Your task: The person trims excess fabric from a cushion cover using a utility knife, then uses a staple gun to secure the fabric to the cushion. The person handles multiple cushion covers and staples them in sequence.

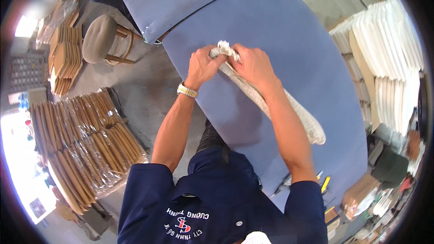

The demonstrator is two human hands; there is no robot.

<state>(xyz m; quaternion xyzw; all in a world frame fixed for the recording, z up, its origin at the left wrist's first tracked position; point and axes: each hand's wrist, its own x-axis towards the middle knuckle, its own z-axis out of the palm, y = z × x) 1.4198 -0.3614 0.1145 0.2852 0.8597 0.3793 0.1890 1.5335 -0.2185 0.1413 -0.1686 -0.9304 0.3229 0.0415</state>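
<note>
Slanting to lower right, the pale cloth roll (308, 125) was pinched at its upper end by closed fingers (206, 53) of left hand (202, 65) and right hand (255, 65), its length nearer the right!

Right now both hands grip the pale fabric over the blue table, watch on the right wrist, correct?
No: the head view shows the watch on the left wrist. The left hand and right hand grip the pale fabric over the blue table.

Rough cloth bundle (306, 119), perhaps knitted; smooth matt tabletop (312, 58).
</note>
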